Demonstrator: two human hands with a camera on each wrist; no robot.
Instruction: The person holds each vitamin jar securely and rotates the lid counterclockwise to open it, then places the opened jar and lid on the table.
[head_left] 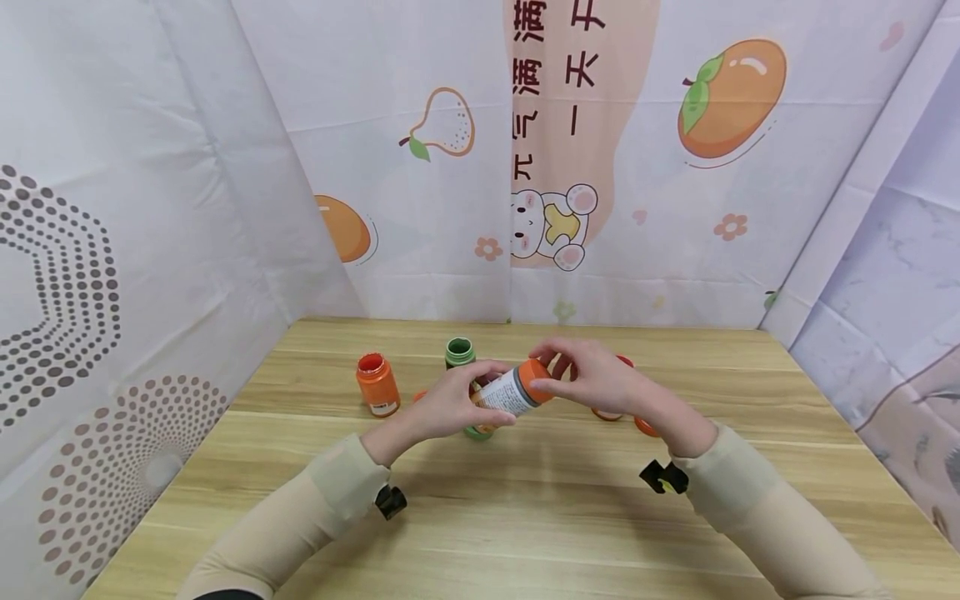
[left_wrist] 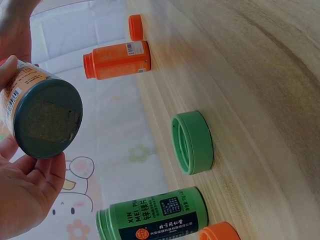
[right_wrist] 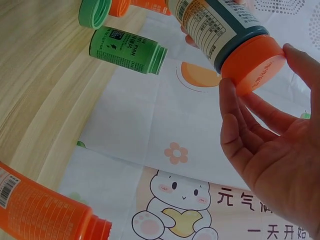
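Observation:
Above the table, my left hand [head_left: 453,402] grips a dark teal bottle [head_left: 504,395] with a white and orange printed label. The bottle is tilted, and its flat base [left_wrist: 47,117] shows in the left wrist view. An orange cap [right_wrist: 252,65] sits on the bottle's end. My right hand [head_left: 600,375] pinches this cap by its rim, the thumb on one side and fingertips on the other. Behind the left hand stands an uncapped green bottle [head_left: 460,352]. A green cap [left_wrist: 195,142] lies on the table beneath the held bottle.
An uncapped orange bottle [head_left: 377,387] stands to the left, with an orange cap [left_wrist: 220,232] near the green bottle. Another uncapped orange bottle [left_wrist: 117,61] stands behind the right hand, an orange cap [head_left: 646,427] beside it. A printed curtain [head_left: 420,292] hangs behind the table.

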